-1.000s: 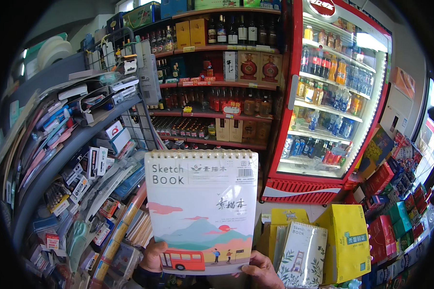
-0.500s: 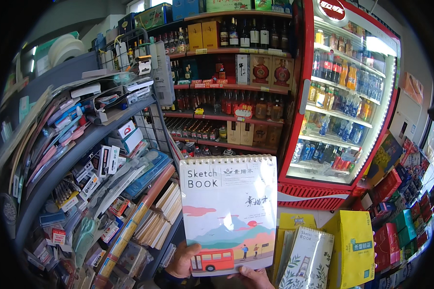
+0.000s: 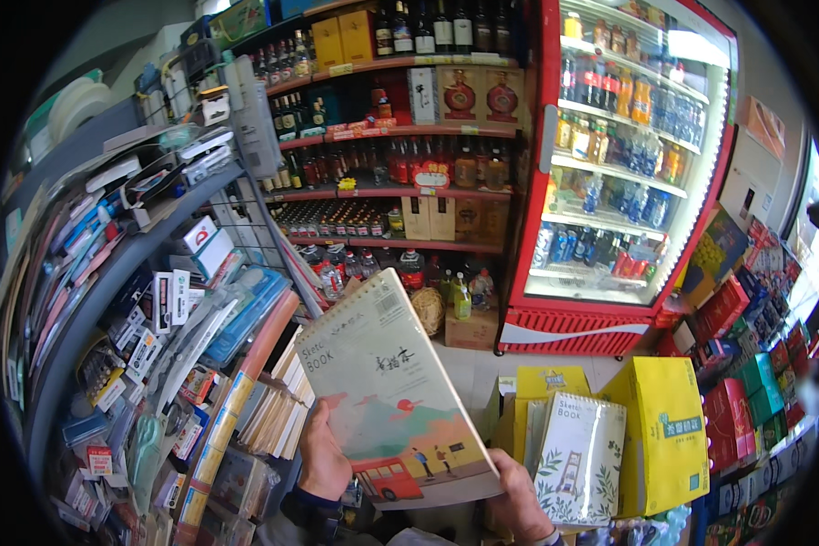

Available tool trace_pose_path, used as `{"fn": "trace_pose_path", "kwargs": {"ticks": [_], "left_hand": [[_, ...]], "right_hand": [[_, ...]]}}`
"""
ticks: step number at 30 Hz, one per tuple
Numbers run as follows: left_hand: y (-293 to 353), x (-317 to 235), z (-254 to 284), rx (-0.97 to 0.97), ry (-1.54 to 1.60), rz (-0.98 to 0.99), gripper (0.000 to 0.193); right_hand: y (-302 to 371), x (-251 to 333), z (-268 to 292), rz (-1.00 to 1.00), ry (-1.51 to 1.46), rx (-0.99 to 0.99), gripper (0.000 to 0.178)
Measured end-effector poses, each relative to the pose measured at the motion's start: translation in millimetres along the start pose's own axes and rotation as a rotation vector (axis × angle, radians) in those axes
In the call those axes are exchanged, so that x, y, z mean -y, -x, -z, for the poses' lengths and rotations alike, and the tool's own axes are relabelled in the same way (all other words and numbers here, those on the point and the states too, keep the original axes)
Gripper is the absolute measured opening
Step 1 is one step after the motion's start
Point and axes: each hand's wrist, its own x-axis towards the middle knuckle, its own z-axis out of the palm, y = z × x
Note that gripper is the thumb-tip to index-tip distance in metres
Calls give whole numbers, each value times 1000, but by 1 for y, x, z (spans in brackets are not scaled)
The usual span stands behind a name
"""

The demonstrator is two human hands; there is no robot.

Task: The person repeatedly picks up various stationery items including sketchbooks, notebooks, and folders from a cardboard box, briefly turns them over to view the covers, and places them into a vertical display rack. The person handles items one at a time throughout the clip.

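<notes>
Between my two hands is a spiral-bound sketchbook (image 3: 387, 387), tilted, its cover showing a red bus, green hills and a pink sky. My left hand (image 3: 325, 452) grips its left edge low down, fingers running behind it. At the lower right corner my right hand (image 3: 519, 496) clasps the book's edge. Just right of that hand stands a second sketchbook (image 3: 581, 460), white with a leaf pattern, leaning in a yellow carton (image 3: 660, 437).
To the left a dark shelf rack (image 3: 168, 227) is crammed with stationery, with a stack of notebooks (image 3: 282, 405) low on it. Ahead are liquor shelves (image 3: 391, 132) and a red drinks fridge (image 3: 519, 227). Coloured boxes (image 3: 728, 409) line the right side.
The sketchbook has tilted, its top leaning left, and its right edge now shows. My right hand has moved from the bottom edge to the lower right corner. The view has shifted slightly.
</notes>
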Motion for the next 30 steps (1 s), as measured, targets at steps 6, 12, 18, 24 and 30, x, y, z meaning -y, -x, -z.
{"fn": "trace_pose_path", "kwargs": {"ticks": [6,12,18,24,30], "left_hand": [[-4,8,19,33,-76,35,45],[-9,8,26,33,-107,56,46],[-1,16,31,-25,-75,77,46],[8,50,35,-63,56,205,45],[36,70,34,8,26,361,50]], "right_hand": [[-4,22,-13,-208,77,69,41],[-7,4,-5,-194,79,91,38],[-13,-39,15,-119,1,-91,55],[-3,-64,2,-56,-307,-258,68],[-1,-93,11,-101,-440,-478,59]]}}
